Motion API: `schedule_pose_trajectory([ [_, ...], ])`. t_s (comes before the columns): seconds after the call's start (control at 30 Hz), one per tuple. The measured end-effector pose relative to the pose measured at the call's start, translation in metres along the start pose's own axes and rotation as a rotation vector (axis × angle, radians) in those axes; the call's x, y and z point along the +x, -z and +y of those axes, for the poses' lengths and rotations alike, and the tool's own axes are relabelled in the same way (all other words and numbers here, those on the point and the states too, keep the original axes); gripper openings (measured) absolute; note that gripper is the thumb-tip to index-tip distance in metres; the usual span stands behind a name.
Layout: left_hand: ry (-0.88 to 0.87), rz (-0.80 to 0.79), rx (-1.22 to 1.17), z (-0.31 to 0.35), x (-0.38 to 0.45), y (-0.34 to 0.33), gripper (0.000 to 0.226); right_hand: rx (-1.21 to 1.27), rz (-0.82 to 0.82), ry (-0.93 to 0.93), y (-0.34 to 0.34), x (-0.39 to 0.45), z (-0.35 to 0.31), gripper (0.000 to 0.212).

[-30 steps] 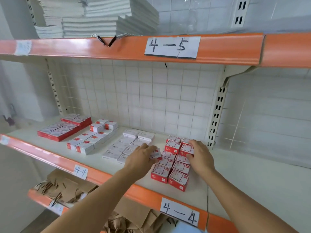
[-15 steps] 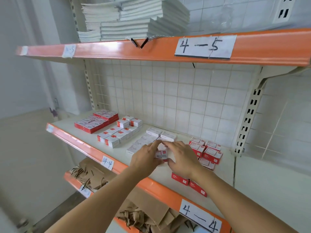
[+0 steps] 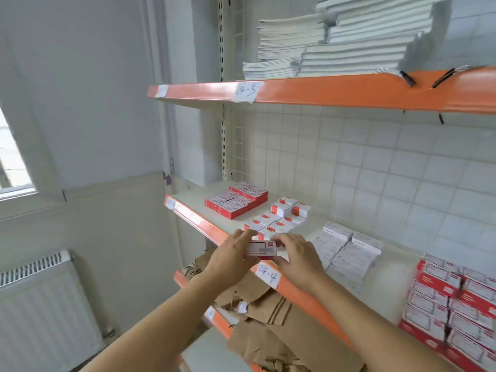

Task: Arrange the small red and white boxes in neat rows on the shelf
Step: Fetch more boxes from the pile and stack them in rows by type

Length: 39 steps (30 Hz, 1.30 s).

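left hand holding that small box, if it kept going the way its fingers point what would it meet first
Probably the group of small red and white boxes just behind the left hand and its held box; depth is unclear.

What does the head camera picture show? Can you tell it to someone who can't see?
Two hands, left hand and right hand, hold one small red and white box between them above the orange front edge of a shelf. More boxes sit in rows on the shelf behind.
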<state>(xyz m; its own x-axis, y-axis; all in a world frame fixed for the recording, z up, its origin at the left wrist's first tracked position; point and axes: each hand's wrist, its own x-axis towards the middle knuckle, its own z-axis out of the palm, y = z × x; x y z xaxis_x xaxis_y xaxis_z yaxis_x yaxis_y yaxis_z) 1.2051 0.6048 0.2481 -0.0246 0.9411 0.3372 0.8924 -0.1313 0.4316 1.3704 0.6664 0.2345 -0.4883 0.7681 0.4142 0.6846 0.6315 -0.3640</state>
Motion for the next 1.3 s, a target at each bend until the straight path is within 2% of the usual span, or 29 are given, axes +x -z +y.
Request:
schedule_pose_trajectory([
  [0.27, 0.042, -0.011, 0.083, -0.115, 0.01, 0.065, 0.043, 0.038, -0.002, -0.04, -0.069, 0.067, -0.083, 0.038],
  [0.53, 0.052, -0.045, 0.064, -0.191, 0.055, 0.067, 0.041, -0.023, -0.066, -0.083, -0.107, 0.126, -0.103, 0.034],
  [0.87, -0.027, -0.095, 0.039, -0.231, 0.163, 0.059, 0.045, -0.081, -0.014, -0.167, -0.13, 0.217, -0.077, 0.034],
  [1.03, -0.105, -0.121, -0.013, -0.239, 0.214, 0.047, 0.047, -0.106, 0.043, -0.283, -0.134, 0.247, -0.06, 0.04],
  [1.3, -0.17, -0.221, -0.076, -0.248, 0.277, 0.016, 0.048, -0.191, 0.173, -0.518, -0.151, 0.277, -0.041, 0.038],
])
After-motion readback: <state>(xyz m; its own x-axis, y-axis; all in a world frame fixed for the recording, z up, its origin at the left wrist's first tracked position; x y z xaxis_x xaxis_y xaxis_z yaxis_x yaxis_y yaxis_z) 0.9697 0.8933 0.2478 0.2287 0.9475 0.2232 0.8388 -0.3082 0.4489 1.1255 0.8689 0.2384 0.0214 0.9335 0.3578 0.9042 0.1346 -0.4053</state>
